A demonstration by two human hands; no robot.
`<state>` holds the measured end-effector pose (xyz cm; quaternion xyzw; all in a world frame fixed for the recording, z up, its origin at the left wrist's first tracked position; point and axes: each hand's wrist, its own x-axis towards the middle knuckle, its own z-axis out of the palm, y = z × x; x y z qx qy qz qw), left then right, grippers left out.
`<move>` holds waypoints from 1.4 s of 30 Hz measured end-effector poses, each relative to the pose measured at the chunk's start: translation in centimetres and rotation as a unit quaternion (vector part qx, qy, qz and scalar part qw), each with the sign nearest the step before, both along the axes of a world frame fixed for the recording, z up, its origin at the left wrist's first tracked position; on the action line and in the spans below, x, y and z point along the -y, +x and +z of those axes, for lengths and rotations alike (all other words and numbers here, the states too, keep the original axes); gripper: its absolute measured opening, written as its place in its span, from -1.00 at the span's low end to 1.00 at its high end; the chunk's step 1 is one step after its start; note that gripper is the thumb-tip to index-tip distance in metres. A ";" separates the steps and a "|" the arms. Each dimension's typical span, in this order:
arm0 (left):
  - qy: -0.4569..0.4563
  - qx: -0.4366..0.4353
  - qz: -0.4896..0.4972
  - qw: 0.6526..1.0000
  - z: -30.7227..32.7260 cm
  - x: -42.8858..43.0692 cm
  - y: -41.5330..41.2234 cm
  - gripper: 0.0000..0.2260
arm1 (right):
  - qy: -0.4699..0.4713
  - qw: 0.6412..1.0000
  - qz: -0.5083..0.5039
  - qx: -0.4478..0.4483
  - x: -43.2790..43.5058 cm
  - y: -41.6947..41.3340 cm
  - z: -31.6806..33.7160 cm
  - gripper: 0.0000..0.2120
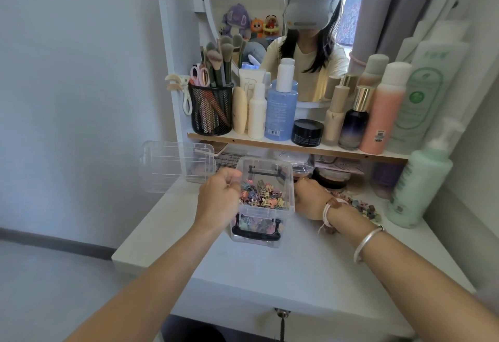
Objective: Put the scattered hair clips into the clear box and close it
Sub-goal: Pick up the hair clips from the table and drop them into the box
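Observation:
The clear box [286, 179] stands open on the white dressing table, with black latch handles at its near and far ends. Many small colourful hair clips [260, 196] lie inside it. My left hand [220, 198] is curled against the box's left wall, fingers closed near the rim; whether it holds a clip is unclear. My right hand [310, 198] presses against the box's right side. More scattered hair clips [363, 206] lie on the table behind my right wrist. The clear lid [175, 166] lies apart, at the back left.
A shelf [270, 144] above the table carries bottles, a black jar [307, 132] and a mesh brush holder [211, 109]. A tall green pump bottle [420, 179] stands on the table at the right. The table's front edge [243, 314] is near me.

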<state>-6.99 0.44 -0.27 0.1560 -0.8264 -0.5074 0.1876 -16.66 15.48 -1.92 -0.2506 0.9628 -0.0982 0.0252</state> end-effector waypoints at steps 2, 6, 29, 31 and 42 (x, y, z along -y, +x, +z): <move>-0.001 0.001 -0.003 1.000 0.0 0.0 0.1 -0.76 | 0.001 1.000 0.014 0.014 -0.5 0.3 0.6 -0.87; 0.002 -0.001 -0.006 1.000 0.0 0.0 0.1 -0.76 | -0.158 0.986 -0.035 -0.049 -2.1 0.9 4.0 -0.89; -0.009 -0.003 -0.015 1.000 -0.1 -2.0 -0.2 -0.75 | 0.123 0.990 0.058 0.023 -5.7 1.9 1.6 -0.72; -0.007 -0.004 -0.016 1.000 -0.1 -2.0 -0.1 -0.75 | 0.123 0.989 0.075 -0.015 -5.7 2.0 1.1 -0.78; 0.012 0.002 -0.026 1.000 0.0 -2.1 0.1 -0.77 | 0.185 0.973 0.096 -0.101 -5.5 2.3 0.1 -0.75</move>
